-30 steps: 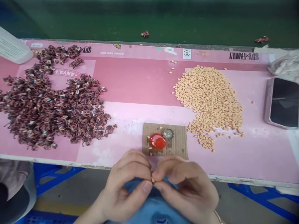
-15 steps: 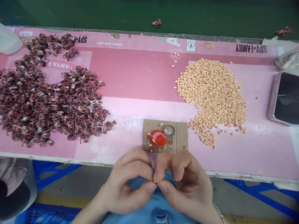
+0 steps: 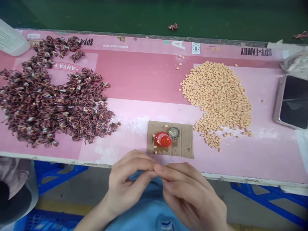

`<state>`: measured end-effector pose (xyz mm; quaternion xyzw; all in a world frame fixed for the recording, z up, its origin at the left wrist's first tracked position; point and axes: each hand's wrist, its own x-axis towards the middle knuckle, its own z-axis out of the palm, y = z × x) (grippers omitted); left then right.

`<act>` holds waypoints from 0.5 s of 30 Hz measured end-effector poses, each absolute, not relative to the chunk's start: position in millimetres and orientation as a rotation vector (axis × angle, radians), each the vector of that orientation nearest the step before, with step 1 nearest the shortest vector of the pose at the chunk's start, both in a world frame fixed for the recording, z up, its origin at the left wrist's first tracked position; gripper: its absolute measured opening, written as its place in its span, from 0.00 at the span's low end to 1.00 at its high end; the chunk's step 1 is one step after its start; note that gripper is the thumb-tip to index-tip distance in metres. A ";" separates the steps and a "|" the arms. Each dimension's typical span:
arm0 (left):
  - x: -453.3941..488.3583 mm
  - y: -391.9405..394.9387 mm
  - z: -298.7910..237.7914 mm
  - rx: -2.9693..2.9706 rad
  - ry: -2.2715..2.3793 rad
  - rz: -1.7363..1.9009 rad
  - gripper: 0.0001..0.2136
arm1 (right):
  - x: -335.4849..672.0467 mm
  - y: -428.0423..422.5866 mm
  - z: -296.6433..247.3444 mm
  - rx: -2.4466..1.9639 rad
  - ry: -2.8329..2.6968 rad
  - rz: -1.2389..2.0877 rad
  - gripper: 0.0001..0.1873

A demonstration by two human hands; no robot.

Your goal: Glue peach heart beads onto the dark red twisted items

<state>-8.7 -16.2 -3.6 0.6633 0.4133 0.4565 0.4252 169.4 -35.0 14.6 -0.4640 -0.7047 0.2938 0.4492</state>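
Observation:
My left hand [image 3: 131, 179] and my right hand [image 3: 190, 189] meet in front of the table's near edge. Thumb and forefinger of each are pinched together, tips touching; whatever lies between them is hidden. Just beyond the fingers lies a piece of cardboard [image 3: 184, 141]. On it sit a glossy red blob or shallow cap [image 3: 163, 140], a ridged metal bottle cap [image 3: 173, 132] and several tan crumbs. A heap of tiny tan pieces [image 3: 216, 96] spreads to the right. To the left is a large pile of small dark brown-purple figures [image 3: 57, 106] with light bits on them.
A phone [image 3: 293, 102] lies at the right, beside a crumpled plastic bag [image 3: 295, 64]. A white bottle [image 3: 12, 38] is at the far left. Beyond the pink table covering [image 3: 144, 73] runs a green surface [image 3: 108, 16] with small dark figures [image 3: 173, 26] on it.
My right hand has turned over, its back now facing up and its fingers stretched toward the left fingertips. The dark figures on the green surface have shifted right. The view has moved slightly.

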 end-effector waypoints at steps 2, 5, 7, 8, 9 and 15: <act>-8.3 -15.6 -3.5 1.708 1.010 1.161 0.07 | 169.4 -34.2 12.6 -1.138 -1.749 0.663 0.15; -9.7 -13.5 -1.8 1.855 0.996 1.142 0.05 | 169.8 -33.6 7.9 -1.180 -1.720 0.530 0.14; -12.0 -12.3 -0.1 1.985 0.996 1.090 0.06 | 172.0 -33.3 6.0 -1.204 -1.763 0.457 0.12; -13.3 -11.9 0.7 2.047 1.000 1.066 0.07 | 173.8 -33.0 5.6 -1.210 -1.800 0.445 0.11; -14.5 -11.8 1.4 2.102 1.008 1.049 0.08 | 176.0 -32.5 5.7 -1.210 -1.844 0.447 0.10; -17.7 -12.5 2.3 2.202 1.033 0.990 0.08 | 187.5 -23.6 10.4 -1.124 -1.975 0.534 0.06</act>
